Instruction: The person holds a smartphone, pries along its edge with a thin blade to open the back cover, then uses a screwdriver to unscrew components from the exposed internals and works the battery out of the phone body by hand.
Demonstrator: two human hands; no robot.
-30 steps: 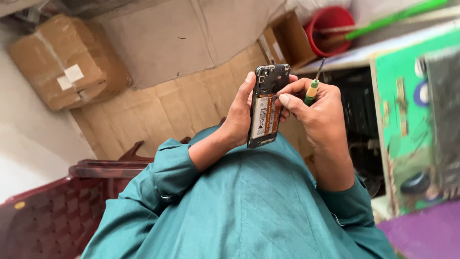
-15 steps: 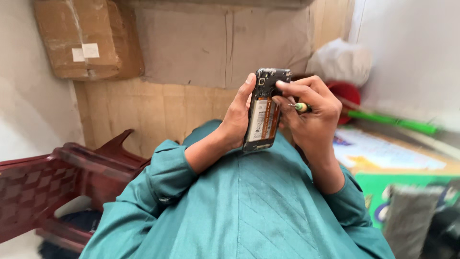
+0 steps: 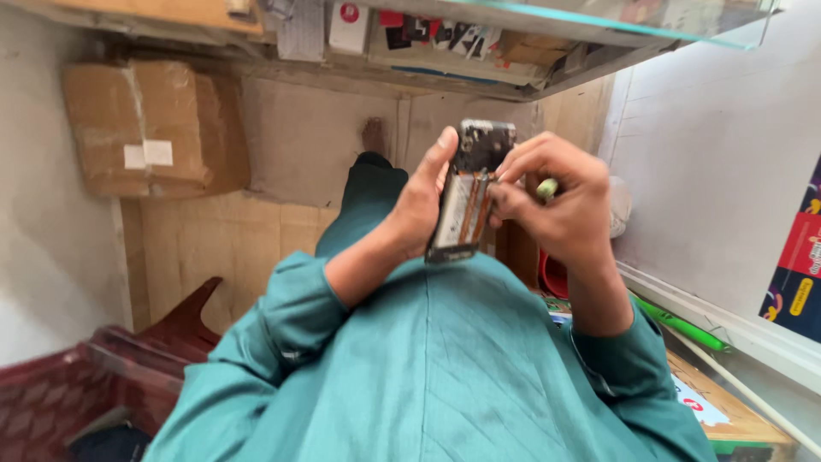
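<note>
Head view is showing the left hand (image 3: pixel 423 201) gripping an opened phone (image 3: pixel 469 192), the right hand (image 3: pixel 560 201) pinching a green-handled tool (image 3: pixel 547 188); a taped brown cardboard box (image 3: pixel 145 128) with white labels is sitting well left.

Right hand (image 3: pixel 556 205) shifted lower on opened phone (image 3: pixel 466 197) (screwdriver (image 3: pixel 547 187) tip now hidden); view swung.

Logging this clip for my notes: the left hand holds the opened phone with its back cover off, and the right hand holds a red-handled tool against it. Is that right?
Not quite. In the head view the tool in the right hand has a green handle, not a red one. The rest stands: the left hand holds the opened phone, its back cover off and insides showing.
</note>
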